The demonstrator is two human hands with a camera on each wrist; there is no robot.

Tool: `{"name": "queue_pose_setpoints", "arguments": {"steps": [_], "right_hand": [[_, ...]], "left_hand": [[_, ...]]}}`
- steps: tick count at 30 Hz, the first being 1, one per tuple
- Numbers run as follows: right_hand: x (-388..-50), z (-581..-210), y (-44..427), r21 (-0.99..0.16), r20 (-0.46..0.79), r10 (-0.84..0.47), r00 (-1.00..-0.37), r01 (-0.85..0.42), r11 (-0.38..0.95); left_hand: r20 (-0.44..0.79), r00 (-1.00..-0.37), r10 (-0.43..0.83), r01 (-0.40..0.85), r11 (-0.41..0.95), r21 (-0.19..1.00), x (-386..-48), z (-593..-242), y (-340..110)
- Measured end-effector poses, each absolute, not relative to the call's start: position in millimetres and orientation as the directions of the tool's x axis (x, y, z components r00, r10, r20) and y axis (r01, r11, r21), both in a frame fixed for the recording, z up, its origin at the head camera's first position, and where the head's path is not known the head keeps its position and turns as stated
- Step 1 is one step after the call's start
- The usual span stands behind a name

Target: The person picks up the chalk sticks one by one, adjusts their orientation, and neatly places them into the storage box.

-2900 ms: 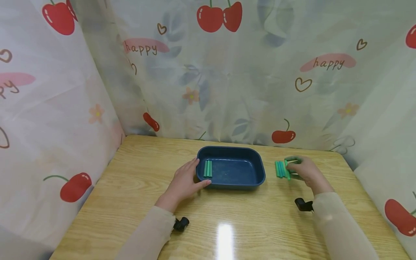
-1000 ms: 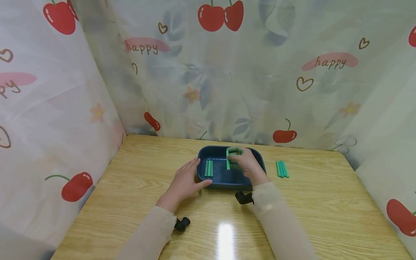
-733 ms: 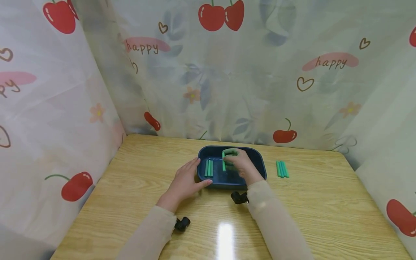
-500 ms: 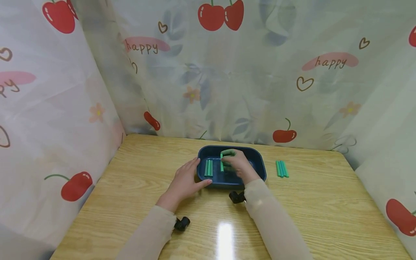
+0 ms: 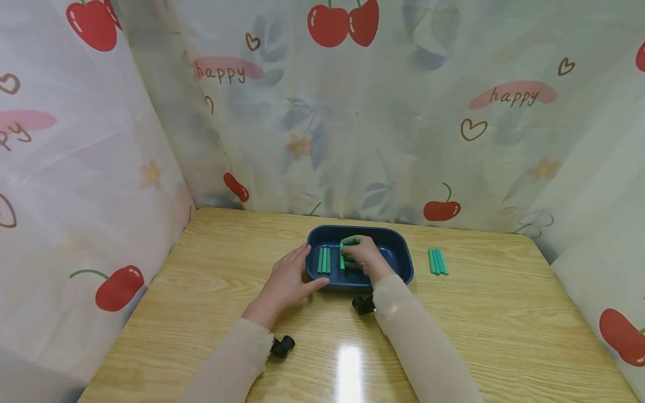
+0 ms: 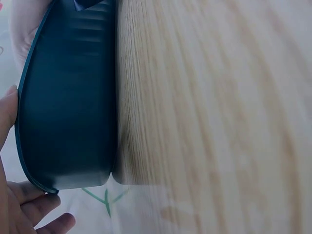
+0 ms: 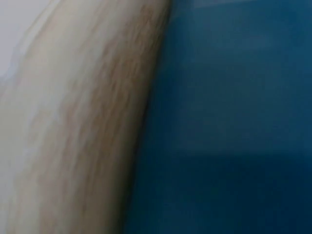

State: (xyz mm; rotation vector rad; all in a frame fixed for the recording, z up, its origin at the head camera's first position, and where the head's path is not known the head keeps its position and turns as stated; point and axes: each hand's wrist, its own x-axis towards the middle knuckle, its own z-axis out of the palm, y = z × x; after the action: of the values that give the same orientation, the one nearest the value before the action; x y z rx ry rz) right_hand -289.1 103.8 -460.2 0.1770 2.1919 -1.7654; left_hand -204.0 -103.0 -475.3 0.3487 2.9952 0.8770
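A dark blue tray (image 5: 360, 288) stands on the table, three green sticks (image 5: 324, 261) side by side at its left end. My right hand (image 5: 365, 257) is over the tray, pinching another green stick (image 5: 342, 257) by its upper part, a little right of those three. My left hand (image 5: 287, 280) rests at the tray's left end with fingers spread, the thumb by the near rim. In the left wrist view, fingertips (image 6: 41, 204) touch the rim of the tray (image 6: 68, 107). The right wrist view shows only the tray wall (image 7: 224, 117) and table, blurred.
Right of the tray, several green and blue-green sticks (image 5: 438, 262) lie together on the wooden table (image 5: 504, 313). A patterned curtain (image 5: 353, 112) hangs behind the table and along both sides. Small black devices (image 5: 283, 347) sit at both sleeve cuffs.
My right hand took a green stick from the group at the right, carried it left over the tray and lowered it near the three sticks. My left hand has stayed in place.
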Motion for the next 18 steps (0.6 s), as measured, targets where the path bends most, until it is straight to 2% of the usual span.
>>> {"name": "queue_pose_setpoints", "arguments": {"steps": [6,18], "right_hand": [[-289.2,-460.3,101.9,-0.920,-0.325,-0.090,-0.941,0.293,0.260],[-288.4,-460.5,102.3,-0.925,-0.330,-0.089,-0.940,0.303,0.230]], "left_hand": [[0.061,-0.975,0.212,0.211,0.816,0.538,-203.4,-474.8,-103.4],[0.046,-0.975,0.217,0.209,0.830,0.517,-201.7,-471.2,-102.8]]}}
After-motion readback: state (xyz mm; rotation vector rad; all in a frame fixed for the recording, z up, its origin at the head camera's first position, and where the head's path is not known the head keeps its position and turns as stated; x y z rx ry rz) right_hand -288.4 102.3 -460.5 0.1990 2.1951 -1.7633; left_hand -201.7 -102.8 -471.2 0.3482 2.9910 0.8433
